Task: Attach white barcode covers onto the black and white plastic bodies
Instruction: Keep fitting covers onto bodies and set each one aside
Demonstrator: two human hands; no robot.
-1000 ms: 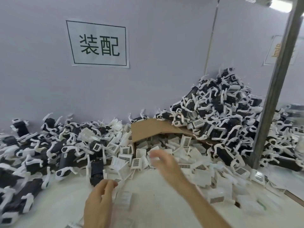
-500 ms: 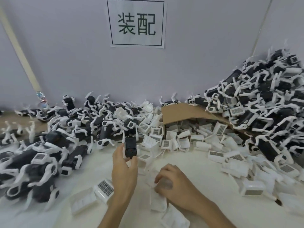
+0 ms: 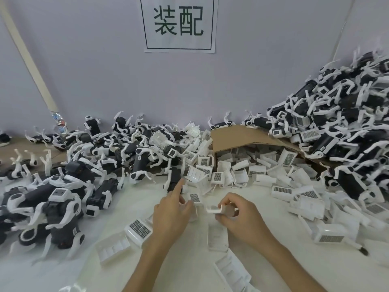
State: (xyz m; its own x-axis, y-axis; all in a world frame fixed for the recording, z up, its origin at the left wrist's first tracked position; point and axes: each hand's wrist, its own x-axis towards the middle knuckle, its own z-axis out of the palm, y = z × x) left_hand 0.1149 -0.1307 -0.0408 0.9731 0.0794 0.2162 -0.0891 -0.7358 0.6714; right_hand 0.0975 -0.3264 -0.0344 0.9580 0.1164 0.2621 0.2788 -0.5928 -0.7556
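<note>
Black and white plastic bodies [image 3: 134,163] lie heaped on the left, and a taller heap [image 3: 336,127] rises on the right. White barcode covers [image 3: 242,171] spill from under a cardboard flap. My right hand [image 3: 240,218] pinches one white cover [image 3: 213,209] between thumb and fingers above the table. My left hand [image 3: 170,213] is beside it, one finger straight and reaching up to a black body [image 3: 174,178]. Its other fingers curl next to a small barcode cover [image 3: 194,198]; whether they hold anything is unclear.
Loose covers [image 3: 137,228] lie on the white table [image 3: 273,260] around both hands, some face down. The bent cardboard flap [image 3: 237,137] leans against the grey wall under a printed paper sign [image 3: 179,24]. More covers [image 3: 305,199] are scattered to the right.
My right hand has lifted a white cover off the table and holds it up. My left hand has dropped slightly, and the black body it held upright now shows only past its straight finger.
</note>
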